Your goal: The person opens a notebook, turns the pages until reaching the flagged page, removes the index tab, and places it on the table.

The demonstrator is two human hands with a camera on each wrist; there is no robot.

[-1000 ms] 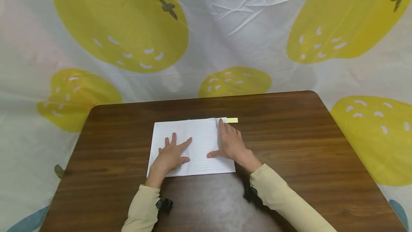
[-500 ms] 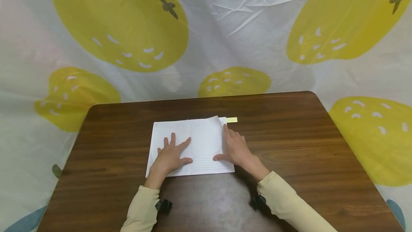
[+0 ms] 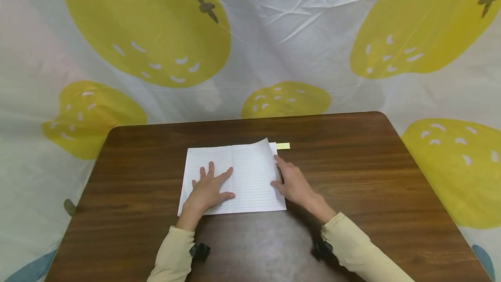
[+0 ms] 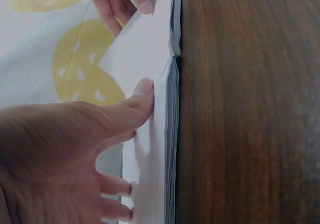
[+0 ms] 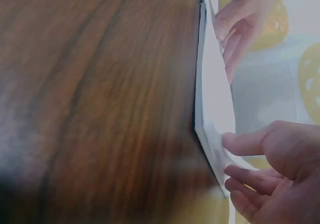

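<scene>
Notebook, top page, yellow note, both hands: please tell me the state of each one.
notebook: open, flat on the table.
top right page: far corner lifted, curling.
yellow sticky note: flat, beside the notebook's far right corner.
left hand: fingers spread, pressing the left page.
right hand: at the right page's edge, fingers touching it.

Soft even light; wrist views dim, perhaps motion-blurred.

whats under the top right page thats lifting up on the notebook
Under the lifted page lie more white pages of the notebook, and a yellow tab sticks out past its far right corner. The right hand lifts that edge; the left hand presses flat. Lower pages are covered.
</scene>
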